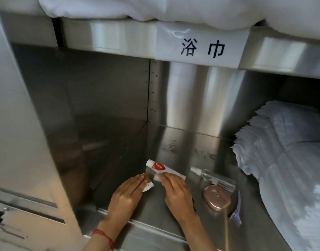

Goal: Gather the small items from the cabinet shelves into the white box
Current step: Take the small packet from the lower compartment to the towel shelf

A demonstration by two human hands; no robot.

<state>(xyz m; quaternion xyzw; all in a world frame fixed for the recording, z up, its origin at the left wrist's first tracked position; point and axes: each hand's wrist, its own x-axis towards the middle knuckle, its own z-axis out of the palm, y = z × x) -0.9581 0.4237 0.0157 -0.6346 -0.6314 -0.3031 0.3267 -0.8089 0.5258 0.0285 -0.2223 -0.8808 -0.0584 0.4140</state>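
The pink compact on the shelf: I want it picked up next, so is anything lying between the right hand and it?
Nothing visible does. The pink compact lies on bare steel shelf just right of the right hand, which already holds a small white tube. The clear spray bottle sits behind the compact, the purple hair clip to its right.

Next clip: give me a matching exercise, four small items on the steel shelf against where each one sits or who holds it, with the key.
Items:
1. toothpaste tube
2. small packet
3. pink compact
4. purple hair clip

Places:
A. in the left hand's fingers
B. nearest the stacked white linen, at the shelf front
C. under the right hand's fingers
D. in front of the clear spray bottle

Pairs: 1-C, 2-A, 3-D, 4-B
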